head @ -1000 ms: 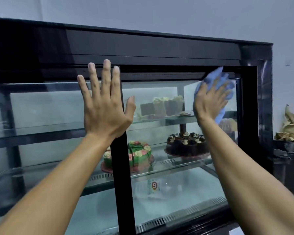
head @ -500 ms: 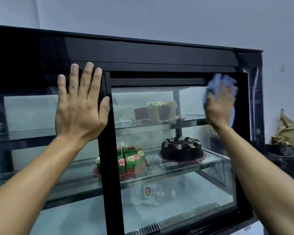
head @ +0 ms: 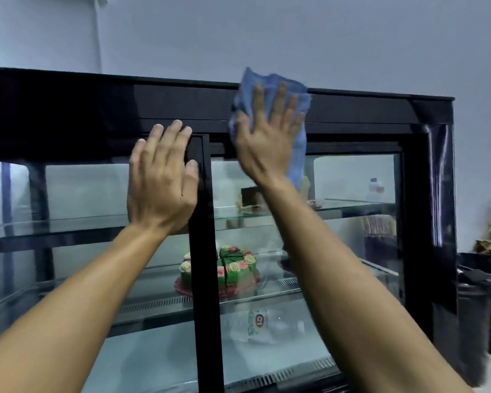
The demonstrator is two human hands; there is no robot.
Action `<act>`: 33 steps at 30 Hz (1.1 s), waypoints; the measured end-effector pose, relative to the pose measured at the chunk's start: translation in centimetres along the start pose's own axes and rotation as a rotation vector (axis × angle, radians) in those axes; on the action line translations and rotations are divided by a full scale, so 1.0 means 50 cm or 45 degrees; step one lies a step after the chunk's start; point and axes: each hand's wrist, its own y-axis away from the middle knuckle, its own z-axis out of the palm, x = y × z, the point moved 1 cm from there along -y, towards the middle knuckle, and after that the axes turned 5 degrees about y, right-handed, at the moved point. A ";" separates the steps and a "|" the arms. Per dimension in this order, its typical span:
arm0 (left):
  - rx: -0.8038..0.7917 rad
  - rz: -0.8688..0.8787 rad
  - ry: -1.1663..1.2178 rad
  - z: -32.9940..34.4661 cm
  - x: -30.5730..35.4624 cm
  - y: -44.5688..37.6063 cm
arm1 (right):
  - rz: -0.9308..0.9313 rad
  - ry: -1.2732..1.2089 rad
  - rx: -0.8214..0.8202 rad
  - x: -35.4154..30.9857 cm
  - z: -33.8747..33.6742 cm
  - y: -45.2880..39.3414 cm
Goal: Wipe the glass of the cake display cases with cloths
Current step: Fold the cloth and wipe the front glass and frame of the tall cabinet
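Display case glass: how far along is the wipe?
Done: nothing can be confirmed clean; the right glass panel looks hazy. In hand: the right hand presses a blue cloth flat over the top frame and that panel's upper edge, while the left hand braces flat by the centre post. Left: lower glass and the left panel.

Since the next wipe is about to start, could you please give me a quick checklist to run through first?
1. Cloth under right hand, fingers spread flat: ok.
2. Cloth on the glass: not ok, mostly on the black top frame.
3. Left hand braced flat by the centre post: ok.
4. Doors shut: cannot tell.
5. Green cake behind glass, away from the cloth: ok.
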 end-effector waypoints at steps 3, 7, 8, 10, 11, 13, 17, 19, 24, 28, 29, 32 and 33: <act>0.123 -0.047 0.083 -0.022 -0.006 -0.053 | -0.376 0.105 -0.010 -0.036 0.024 0.021; -0.091 0.035 -0.107 0.007 0.002 -0.135 | -0.527 0.127 0.030 0.094 -0.007 -0.010; -0.158 0.098 -0.161 0.023 0.009 -0.142 | -0.434 0.137 0.043 0.143 -0.018 -0.030; -0.195 0.176 -0.259 0.048 0.013 -0.143 | -0.195 0.168 -0.001 0.248 -0.050 -0.061; -0.181 0.189 -0.282 0.054 0.011 -0.141 | -0.081 0.183 -0.014 0.306 -0.065 -0.069; -0.150 0.196 -0.288 0.059 0.007 -0.136 | 0.105 0.172 0.024 0.411 -0.099 -0.083; -0.147 0.205 -0.292 0.059 0.015 -0.134 | 0.471 0.108 -0.023 0.435 -0.110 -0.098; -0.183 0.205 -0.307 0.059 0.019 -0.136 | 0.312 0.211 -0.013 0.337 -0.087 -0.081; -0.305 0.164 -0.377 0.050 0.024 -0.142 | -0.379 0.092 -0.146 0.165 -0.049 -0.023; -0.397 0.341 -0.383 0.084 0.101 -0.160 | -0.389 0.184 -0.173 0.284 -0.088 -0.067; -0.425 0.391 -0.356 0.099 0.133 -0.174 | -0.301 0.190 -0.174 0.322 -0.101 -0.077; -0.531 0.400 -0.241 0.149 0.228 -0.222 | 0.083 0.164 -0.222 0.448 -0.130 -0.102; -0.534 0.406 -0.220 0.169 0.248 -0.235 | 0.188 0.165 -0.237 0.485 -0.140 -0.108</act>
